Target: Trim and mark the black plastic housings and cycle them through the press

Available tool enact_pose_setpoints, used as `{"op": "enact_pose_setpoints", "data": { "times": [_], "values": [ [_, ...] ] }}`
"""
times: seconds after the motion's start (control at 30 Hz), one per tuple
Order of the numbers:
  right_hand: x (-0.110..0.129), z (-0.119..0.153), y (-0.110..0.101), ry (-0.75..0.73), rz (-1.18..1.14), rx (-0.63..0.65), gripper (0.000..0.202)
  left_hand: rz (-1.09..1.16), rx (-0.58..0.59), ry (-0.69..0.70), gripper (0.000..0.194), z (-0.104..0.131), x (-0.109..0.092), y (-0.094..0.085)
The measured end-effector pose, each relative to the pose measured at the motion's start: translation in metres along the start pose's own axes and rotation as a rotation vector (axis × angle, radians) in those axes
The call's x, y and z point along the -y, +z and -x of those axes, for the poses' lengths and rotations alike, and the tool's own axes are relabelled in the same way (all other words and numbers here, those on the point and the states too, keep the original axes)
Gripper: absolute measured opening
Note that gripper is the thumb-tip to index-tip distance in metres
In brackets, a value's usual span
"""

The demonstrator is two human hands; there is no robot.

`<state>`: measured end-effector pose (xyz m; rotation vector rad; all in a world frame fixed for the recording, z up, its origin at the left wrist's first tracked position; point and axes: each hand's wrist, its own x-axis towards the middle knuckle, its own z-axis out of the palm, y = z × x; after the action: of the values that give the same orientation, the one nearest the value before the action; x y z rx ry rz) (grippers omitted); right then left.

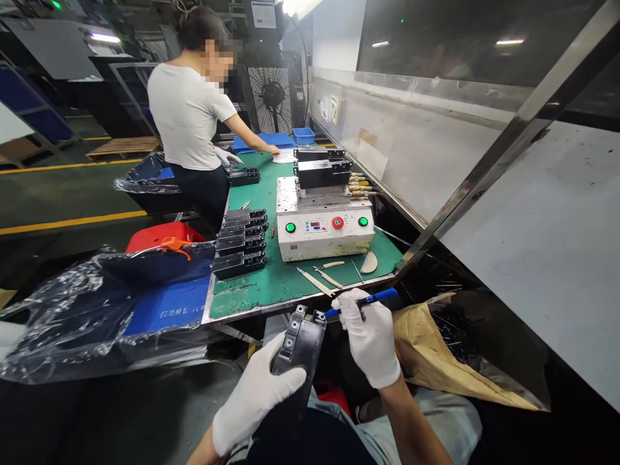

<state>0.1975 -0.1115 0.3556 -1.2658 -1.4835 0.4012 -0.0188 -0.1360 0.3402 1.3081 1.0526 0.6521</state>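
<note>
A black plastic part (306, 345) is tilted upright over my lap, and my left hand (259, 394), in a white glove, is wrapped round its lower left side. My right hand (371, 339), also gloved in white, grips a blue pen (378, 297). The pen's tip points left and is close to the upper right corner of the part; whether it touches cannot be made out. Beyond my hands, on the green table (247, 296), several similar black parts (239, 261) lie in a column at the left edge.
A white machine (324, 236) with buttons carries black parts. Cutters (329, 276) and a knife-like tool (314, 281) lie before it. A person (188, 116) stands at the far left, reaching over the table. A plastic-lined blue bin (169, 307) is left; a brown bag (436, 342) is right.
</note>
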Motion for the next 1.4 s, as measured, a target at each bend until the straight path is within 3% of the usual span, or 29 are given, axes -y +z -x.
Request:
{"op": "enact_pose_setpoints", "data": {
  "times": [0.13, 0.27, 0.43, 0.63, 0.77, 0.9, 1.1, 1.2, 1.3, 1.4],
  "values": [
    [-0.008, 0.004, -0.004, 0.008, 0.006, -0.043, 0.027, -0.027, -0.005, -0.014, 0.058, 0.003, -0.002, 0.000],
    [-0.004, 0.006, 0.001, 0.093, -0.099, 0.020, 0.028, -0.053, -0.009, -0.062, 0.044, 0.004, -0.010, 0.007],
    [0.001, -0.002, 0.016, 0.076, -0.148, 0.079, 0.030, -0.045, 0.019, -0.067, 0.030, 0.003, -0.021, 0.014],
    [-0.004, -0.004, 0.014, 0.042, -0.034, -0.003, 0.031, -0.040, 0.008, -0.095, 0.030, 0.003, -0.023, 0.014],
    [0.006, 0.002, 0.009, 0.087, -0.154, 0.098, 0.026, -0.072, -0.010, -0.090, 0.040, 0.001, -0.016, 0.013],
    [0.014, 0.003, 0.013, 0.025, -0.165, 0.225, 0.026, -0.128, -0.034, -0.050, 0.041, -0.001, -0.009, 0.013],
    [0.012, 0.003, 0.017, -0.099, -0.014, 0.197, 0.025, -0.125, -0.021, -0.063, 0.032, 0.003, -0.013, 0.012],
    [0.015, 0.005, 0.015, -0.079, -0.071, 0.189, 0.023, -0.132, -0.025, -0.093, 0.030, 0.004, -0.015, 0.012],
    [0.021, 0.008, 0.013, -0.063, -0.147, 0.237, 0.024, -0.161, -0.017, -0.085, 0.029, 0.002, -0.016, 0.010],
    [0.023, 0.009, 0.013, -0.167, -0.056, 0.315, 0.022, -0.180, -0.019, -0.026, 0.024, -0.001, -0.013, 0.007]
  ]
}}
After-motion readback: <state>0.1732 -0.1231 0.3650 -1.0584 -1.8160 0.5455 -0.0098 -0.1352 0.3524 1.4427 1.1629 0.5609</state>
